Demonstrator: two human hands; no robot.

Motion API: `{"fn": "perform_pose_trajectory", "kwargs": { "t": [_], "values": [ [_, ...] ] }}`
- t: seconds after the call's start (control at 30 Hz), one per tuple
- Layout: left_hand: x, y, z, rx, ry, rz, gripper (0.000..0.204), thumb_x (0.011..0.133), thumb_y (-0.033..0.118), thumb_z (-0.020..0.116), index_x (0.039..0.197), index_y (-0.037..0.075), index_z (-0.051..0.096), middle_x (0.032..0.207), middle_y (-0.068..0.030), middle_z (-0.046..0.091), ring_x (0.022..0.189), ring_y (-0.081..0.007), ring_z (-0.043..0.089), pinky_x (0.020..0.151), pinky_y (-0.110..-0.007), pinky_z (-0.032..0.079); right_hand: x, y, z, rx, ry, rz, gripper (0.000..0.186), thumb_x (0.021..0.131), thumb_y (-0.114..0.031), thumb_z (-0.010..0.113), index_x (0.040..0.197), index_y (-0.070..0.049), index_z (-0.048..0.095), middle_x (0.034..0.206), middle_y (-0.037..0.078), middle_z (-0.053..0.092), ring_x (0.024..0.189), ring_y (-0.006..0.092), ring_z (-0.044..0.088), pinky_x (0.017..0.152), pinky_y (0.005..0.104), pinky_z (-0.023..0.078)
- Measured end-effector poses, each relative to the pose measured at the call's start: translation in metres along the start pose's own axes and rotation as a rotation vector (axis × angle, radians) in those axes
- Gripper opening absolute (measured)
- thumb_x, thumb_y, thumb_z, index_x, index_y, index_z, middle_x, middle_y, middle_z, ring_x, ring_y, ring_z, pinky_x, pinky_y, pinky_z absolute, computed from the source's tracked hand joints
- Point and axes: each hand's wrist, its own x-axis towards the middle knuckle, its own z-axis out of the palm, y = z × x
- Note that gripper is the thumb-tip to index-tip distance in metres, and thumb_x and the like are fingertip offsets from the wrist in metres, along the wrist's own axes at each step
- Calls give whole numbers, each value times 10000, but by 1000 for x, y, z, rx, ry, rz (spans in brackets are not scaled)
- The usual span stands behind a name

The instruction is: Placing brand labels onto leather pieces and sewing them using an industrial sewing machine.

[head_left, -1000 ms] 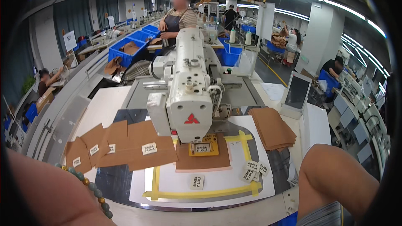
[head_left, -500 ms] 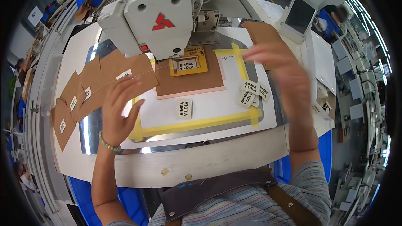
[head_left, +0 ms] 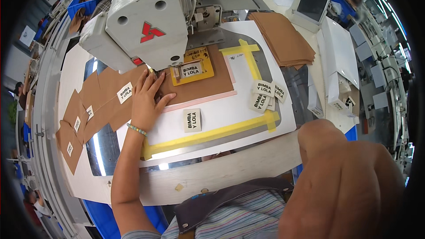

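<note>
My left hand rests over the brown panels beside the sewing machine's needle area, fingers stretched out and thumb apart. Its fingertips reach close to the yellow frame, which lies on a brown panel around a pale printed label. Whether a thread is under the fingertips cannot be made out. My right hand is raised very near the camera at the lower right, its back showing and its fingers hidden. Below the panel lies one loose label; several more labels are piled to the right.
The white sewing machine head stands over the work. Overlapping brown panels with labels spread left. A stack of brown panels sits at the back right, near a screen and a white box. Yellow tape edges the white sheet.
My left hand has come right and down onto the panels beside the frame. My right hand has drawn back from the right side of the table, up close to the camera. The view has shifted slightly.
</note>
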Motion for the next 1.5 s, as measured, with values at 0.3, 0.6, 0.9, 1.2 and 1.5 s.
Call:
{"fn": "perform_pose_trajectory", "kwargs": {
  "t": [0.3,0.6,0.9,1.2,1.5],
  "values": [
    [1,5,-6,-109,302,87,124,907,64,738,1007,-1,773,1073,-131,768,947,-336,696,824,-440,573,-26,24,-2,9,70,31,268,976,-140,693,1216,-21,692,1205,135,704,1087,307,694,910,438,569],
    [-17,2,-6,131,189,58,96,988,96,643,1021,6,634,1232,-222,741,1229,-400,692,869,-472,597,-106,186,67,-904,-611,444,558,1082,-385,551,1566,-114,490,1719,123,327,1604,298,262,1302,592,183],
    [-37,23,-14,146,36,107,117,977,122,644,1018,12,647,1325,-252,705,1255,-398,677,915,-455,604,-121,199,67,-912,-549,363,517,1100,-335,516,1544,-70,512,1671,155,396,1608,307,257,1314,557,181],
    [-101,-14,-45,218,88,-36,62,931,37,624,975,-5,611,1354,-298,670,1300,-449,628,985,-494,553,-121,196,68,-886,-444,305,454,1079,-272,549,1465,-36,571,1596,181,478,1553,324,363,1289,546,245],
    [-119,-115,-80,445,96,-569,201,925,-3,620,1125,-25,622,1484,-274,578,1270,-436,588,1078,-475,504,-113,194,67,-944,-420,295,454,1045,-243,596,1447,-32,583,1567,200,500,1461,344,473,1224,511,348]
  ]
}}
